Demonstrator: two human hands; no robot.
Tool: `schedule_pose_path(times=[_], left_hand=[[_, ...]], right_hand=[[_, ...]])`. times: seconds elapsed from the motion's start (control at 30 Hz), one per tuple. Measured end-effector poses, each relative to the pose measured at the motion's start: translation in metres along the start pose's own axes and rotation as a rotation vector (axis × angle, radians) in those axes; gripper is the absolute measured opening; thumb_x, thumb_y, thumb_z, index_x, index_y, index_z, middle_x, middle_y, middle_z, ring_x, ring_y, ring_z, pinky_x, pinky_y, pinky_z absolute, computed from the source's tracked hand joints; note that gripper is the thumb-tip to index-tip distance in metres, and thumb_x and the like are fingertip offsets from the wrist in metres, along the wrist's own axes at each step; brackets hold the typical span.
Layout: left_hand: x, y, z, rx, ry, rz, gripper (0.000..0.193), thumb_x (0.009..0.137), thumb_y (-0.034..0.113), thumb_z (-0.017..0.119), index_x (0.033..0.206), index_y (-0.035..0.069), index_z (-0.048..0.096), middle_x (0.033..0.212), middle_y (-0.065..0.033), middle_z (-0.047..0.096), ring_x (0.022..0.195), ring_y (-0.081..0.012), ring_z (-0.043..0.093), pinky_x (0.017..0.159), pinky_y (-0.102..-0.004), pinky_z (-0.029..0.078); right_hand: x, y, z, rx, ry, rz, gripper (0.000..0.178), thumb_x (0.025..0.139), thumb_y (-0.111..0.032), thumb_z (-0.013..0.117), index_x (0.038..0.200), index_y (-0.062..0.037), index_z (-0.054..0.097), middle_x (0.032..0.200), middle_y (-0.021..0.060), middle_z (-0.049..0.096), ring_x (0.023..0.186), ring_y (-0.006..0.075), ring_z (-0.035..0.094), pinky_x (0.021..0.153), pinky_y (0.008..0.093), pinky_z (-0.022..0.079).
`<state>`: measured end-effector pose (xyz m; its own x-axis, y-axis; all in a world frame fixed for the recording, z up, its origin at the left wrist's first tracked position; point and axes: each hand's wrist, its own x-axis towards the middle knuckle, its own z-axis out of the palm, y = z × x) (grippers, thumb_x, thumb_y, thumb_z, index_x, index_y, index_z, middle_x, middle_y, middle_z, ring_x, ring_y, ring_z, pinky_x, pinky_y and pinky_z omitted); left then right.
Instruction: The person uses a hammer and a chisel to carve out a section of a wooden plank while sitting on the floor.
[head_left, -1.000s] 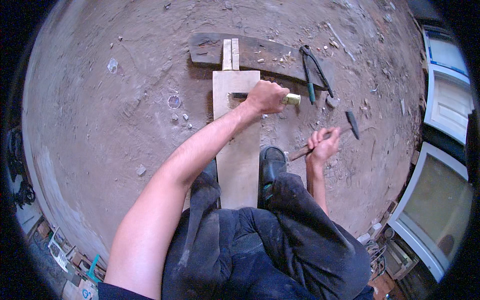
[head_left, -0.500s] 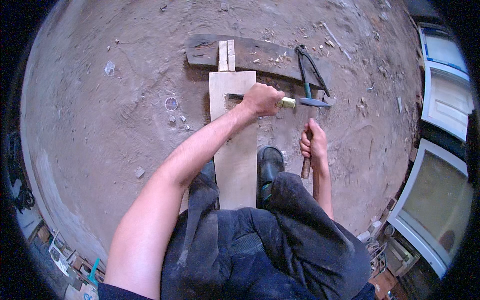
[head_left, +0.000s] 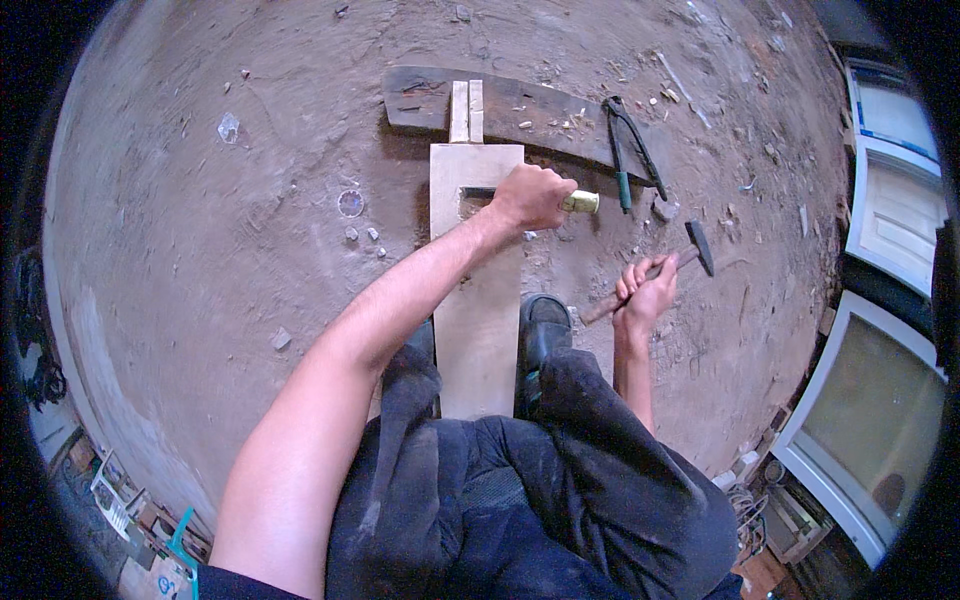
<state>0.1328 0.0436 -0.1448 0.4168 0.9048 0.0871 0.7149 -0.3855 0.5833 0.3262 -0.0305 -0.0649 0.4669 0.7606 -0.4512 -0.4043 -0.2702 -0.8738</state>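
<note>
My left hand [head_left: 535,197] is wrapped round a chisel, whose yellowish handle end [head_left: 582,202] sticks out to the right. The dark blade points left and meets a cut spot near the far end of a pale wooden board [head_left: 476,340]. That board runs from between my legs away from me. Off to the right, my right hand [head_left: 646,292] grips a hammer [head_left: 701,248] by its wooden handle. The hammer's dark head is apart from the chisel, tilted up to the right.
Two short wooden strips [head_left: 467,112] stand past the board's far end, on a dark weathered plank [head_left: 550,112]. Long pincers [head_left: 620,155] with green grips lie across its right end. My shoe [head_left: 546,325] is beside the board. White framed panels [head_left: 865,400] lean at the right.
The hammer has swung away from the chisel's handle end, to the right and toward me, and its head has turned. My left hand stays in place on the chisel.
</note>
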Motion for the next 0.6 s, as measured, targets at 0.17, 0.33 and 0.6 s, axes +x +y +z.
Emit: schedule_pose_path(times=[0.17, 0.33, 0.6], left_hand=[[-0.005, -0.002, -0.004, 0.035, -0.06, -0.03, 0.021, 0.063, 0.025, 0.069, 0.079, 0.014, 0.063, 0.069, -0.0111, 0.066, 0.067, -0.0324, 0.067, 0.059, -0.046, 0.053], [-0.005, 0.004, -0.012, 0.012, -0.034, -0.023, 0.018, 0.064, 0.025, 0.068, 0.077, 0.013, 0.064, 0.069, -0.0118, 0.066, 0.067, -0.0315, 0.067, 0.059, -0.0448, 0.053], [0.004, 0.029, -0.01, -0.119, 0.024, 0.051, 0.022, 0.063, 0.03, 0.071, 0.078, 0.015, 0.064, 0.067, -0.0107, 0.065, 0.067, -0.0327, 0.066, 0.057, -0.0454, 0.052]], right_hand=[[0.004, -0.011, -0.006, -0.49, -0.46, 0.48, 0.033, 0.098, -0.044, 0.044, 0.082, -0.0151, 0.041, 0.052, -0.0035, 0.033, 0.036, 0.006, 0.026, 0.032, 0.0227, 0.02], [0.004, -0.018, -0.013, -0.228, -0.318, 0.249, 0.032, 0.1, -0.041, 0.04, 0.085, -0.0125, 0.042, 0.05, -0.0038, 0.029, 0.034, 0.0052, 0.023, 0.029, 0.022, 0.018], [-0.004, -0.023, -0.022, -0.248, -0.311, 0.235, 0.031, 0.1, -0.041, 0.039, 0.084, -0.0134, 0.042, 0.051, -0.0033, 0.031, 0.034, 0.0057, 0.025, 0.029, 0.0224, 0.02]])
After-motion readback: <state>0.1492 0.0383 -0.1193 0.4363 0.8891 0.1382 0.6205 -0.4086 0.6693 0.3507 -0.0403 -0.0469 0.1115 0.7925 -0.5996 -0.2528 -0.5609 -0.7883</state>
